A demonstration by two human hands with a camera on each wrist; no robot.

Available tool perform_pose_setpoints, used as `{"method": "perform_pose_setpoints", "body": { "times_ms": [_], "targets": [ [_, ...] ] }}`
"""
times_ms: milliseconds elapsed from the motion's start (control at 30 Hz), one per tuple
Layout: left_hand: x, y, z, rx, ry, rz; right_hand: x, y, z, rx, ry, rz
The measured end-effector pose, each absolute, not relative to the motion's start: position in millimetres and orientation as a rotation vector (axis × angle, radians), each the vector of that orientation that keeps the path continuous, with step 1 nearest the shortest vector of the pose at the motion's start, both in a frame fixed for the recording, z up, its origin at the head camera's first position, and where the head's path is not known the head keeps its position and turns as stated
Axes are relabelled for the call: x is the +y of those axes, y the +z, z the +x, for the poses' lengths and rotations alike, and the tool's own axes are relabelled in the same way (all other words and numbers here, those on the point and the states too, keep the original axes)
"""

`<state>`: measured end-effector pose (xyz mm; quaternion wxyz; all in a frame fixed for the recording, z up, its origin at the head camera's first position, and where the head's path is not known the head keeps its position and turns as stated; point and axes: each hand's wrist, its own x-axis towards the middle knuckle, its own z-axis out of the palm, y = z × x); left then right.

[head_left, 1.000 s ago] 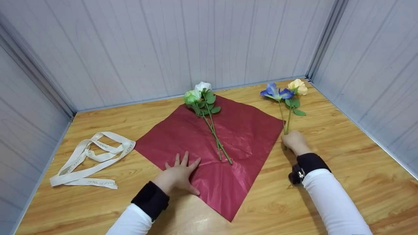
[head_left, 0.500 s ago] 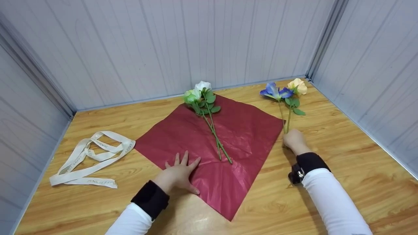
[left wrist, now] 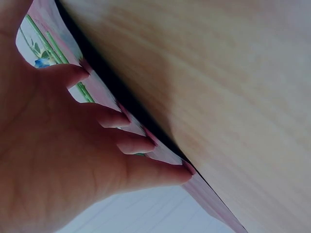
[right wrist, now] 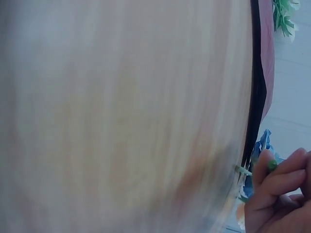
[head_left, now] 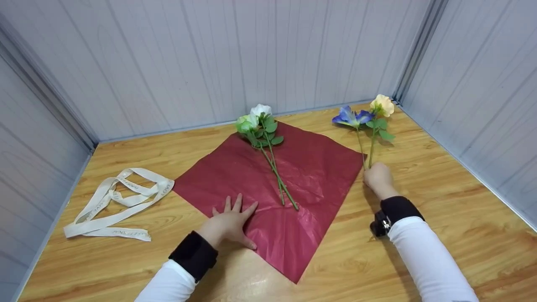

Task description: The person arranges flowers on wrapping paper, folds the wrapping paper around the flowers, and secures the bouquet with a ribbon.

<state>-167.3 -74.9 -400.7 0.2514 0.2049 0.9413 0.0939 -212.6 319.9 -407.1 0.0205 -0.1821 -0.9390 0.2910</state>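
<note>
My left hand lies with spread fingers on the lower left edge of the dark red wrapping paper. In the left wrist view its fingertips press the paper. At the paper's right corner my right hand pinches the green stem of a peach-yellow rose. Close beside that rose is a blue flower, whose thinner stem runs down by the same fingers. In the right wrist view a green stem end shows between the fingers, and a paler stem touches the table.
A white flower and a greenish-white flower lie on the paper with crossed stems. To the left, a loose cream ribbon with printed letters lies on the wooden table. Pale panel walls enclose the back and sides.
The peach-yellow rose has risen a little, and the blue flower has shifted slightly left, so their heads stand farther apart. My right hand has moved slightly forward; the left stays put.
</note>
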Motion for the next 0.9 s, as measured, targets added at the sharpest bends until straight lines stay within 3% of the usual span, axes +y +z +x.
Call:
{"method": "perform_pose_setpoints", "body": {
  "times_ms": [900],
  "targets": [
    [-74,-398,-167,2.549,0.262,0.542,297,-406,-219,-2.676,0.998,-0.445]
  ]
}}
